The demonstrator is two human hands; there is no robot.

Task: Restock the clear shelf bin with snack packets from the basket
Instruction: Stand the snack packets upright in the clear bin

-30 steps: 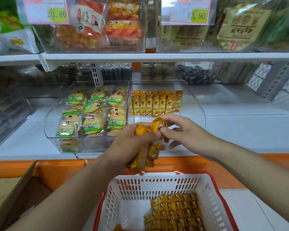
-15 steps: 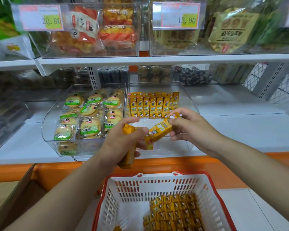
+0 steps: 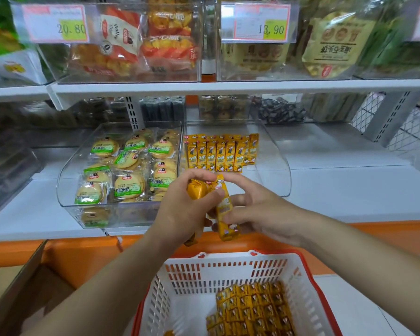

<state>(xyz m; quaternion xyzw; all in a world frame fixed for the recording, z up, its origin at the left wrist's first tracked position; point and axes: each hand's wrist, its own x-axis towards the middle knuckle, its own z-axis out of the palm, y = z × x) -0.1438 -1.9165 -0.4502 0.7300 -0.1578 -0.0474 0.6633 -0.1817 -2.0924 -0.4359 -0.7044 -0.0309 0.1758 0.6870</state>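
The left hand point(image 3: 180, 212) was closed around a small bunch of yellow snack packets point(image 3: 197, 190), its fingers wrapped over their glossy foil so that how many it held could not be told; their lower ends showed below the palm. The right hand point(image 3: 260, 209) pinched one long, flat packet point(image 3: 224, 209) between thumb and fingers, upright and just beside the left hand's bunch, in front of the clear shelf bin point(image 3: 277, 163). That bin, of curved transparent plastic, held a single row of the same packets point(image 3: 220, 154) standing at its back. Beside it a second clear bin point(image 3: 66, 180) held round biscuits in crinkled green-labelled wrappers point(image 3: 129, 187). Below, the white slotted plastic basket point(image 3: 228, 270) with a red rim was cut off by the picture's lower edge; more yellow packets point(image 3: 252, 309) lay stacked in its right half. The upper-shelf goods were blurred.
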